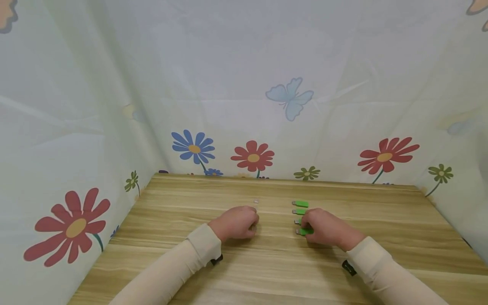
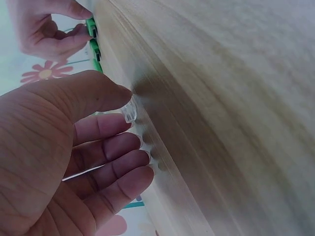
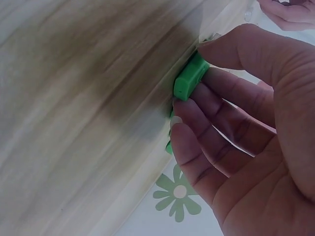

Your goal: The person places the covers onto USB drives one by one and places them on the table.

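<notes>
Near the middle of the table, my left hand (image 1: 238, 222) pinches a small clear plastic cap (image 2: 130, 111) between thumb and index finger, just at the wood surface. My right hand (image 1: 325, 227) grips the nearest green USB stick (image 1: 306, 231) between thumb and fingers; its green body (image 3: 189, 78) lies low against the table in the right wrist view. The metal plug of that stick points left, toward my left hand. Beyond it, more green USB sticks (image 1: 302, 203) lie in a column, plugs also to the left, one partly hidden by my right fingers.
Another small clear piece (image 1: 256, 201) lies on the wooden table (image 1: 213, 190) behind my left hand. A pale curtain (image 1: 228, 93) with printed flowers and a butterfly hangs along the table's back and sides. A black strap (image 1: 348, 267) shows at my right wrist.
</notes>
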Motion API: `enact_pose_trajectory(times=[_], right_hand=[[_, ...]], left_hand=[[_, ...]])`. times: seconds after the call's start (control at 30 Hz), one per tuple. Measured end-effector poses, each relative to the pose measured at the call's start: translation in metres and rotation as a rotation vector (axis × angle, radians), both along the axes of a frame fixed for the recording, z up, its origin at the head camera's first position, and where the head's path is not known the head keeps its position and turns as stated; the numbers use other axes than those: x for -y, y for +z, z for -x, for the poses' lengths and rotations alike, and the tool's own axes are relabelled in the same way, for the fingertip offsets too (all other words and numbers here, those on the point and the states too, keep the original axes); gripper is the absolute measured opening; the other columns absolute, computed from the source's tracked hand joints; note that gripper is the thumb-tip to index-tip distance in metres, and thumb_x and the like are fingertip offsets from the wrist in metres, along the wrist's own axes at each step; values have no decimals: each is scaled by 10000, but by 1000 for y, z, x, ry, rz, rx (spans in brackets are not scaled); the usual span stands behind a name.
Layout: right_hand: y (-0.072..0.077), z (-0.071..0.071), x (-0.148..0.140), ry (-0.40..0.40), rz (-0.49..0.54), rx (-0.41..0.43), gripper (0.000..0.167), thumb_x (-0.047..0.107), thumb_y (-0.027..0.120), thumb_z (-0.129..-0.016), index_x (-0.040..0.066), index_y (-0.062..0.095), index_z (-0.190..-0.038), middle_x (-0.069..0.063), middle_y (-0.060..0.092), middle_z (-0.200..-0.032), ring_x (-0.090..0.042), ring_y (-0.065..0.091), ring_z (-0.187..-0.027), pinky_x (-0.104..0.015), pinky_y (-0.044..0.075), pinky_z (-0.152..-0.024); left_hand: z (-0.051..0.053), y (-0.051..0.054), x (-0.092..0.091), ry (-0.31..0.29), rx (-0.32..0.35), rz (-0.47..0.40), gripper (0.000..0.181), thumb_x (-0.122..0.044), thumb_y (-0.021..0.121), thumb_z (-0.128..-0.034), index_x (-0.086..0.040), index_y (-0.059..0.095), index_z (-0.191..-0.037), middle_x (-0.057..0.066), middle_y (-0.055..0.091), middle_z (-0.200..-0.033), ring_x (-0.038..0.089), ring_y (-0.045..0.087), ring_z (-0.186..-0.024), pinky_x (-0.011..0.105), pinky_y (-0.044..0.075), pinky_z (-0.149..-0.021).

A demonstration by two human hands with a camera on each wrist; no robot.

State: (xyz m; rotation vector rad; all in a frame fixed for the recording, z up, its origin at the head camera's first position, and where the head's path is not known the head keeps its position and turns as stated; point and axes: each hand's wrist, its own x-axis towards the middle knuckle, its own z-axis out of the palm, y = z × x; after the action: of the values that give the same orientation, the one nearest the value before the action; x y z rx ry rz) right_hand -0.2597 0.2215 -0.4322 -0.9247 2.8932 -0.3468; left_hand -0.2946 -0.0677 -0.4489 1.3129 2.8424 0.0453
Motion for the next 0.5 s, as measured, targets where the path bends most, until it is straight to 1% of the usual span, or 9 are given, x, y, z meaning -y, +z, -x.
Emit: enact_pose_trajectory(times=[0.1,0.27,0.5], right_hand=[[0,0,1,2,-10,-1,149,86,826,-778,148,694,-750,65,591,-723,-58,461,-657,-237,418,-599],[0,1,2,-8,-32,7,138,106,844,-772,140,711,-774,66,611,-733,-64,479,-662,-246,440,-611],[-1,3,1,-3,-41,19,141,114,850,-749,145,715,-776,74,627,-744,-58,492,-661,-251,459,-617]], left_hand=[[0,0,-1,13,6,7,268,-161,712,-882,-189,561,-662,-70,466,-695,90,421,-625,214,372,-599],[-2,3,-1,31,26,26,252,-180,725,-892,-183,581,-685,-66,494,-710,94,455,-634,217,401,-611],[-2,3,-4,40,31,40,249,-178,721,-895,-177,575,-693,-65,493,-709,90,462,-630,214,400,-611]])
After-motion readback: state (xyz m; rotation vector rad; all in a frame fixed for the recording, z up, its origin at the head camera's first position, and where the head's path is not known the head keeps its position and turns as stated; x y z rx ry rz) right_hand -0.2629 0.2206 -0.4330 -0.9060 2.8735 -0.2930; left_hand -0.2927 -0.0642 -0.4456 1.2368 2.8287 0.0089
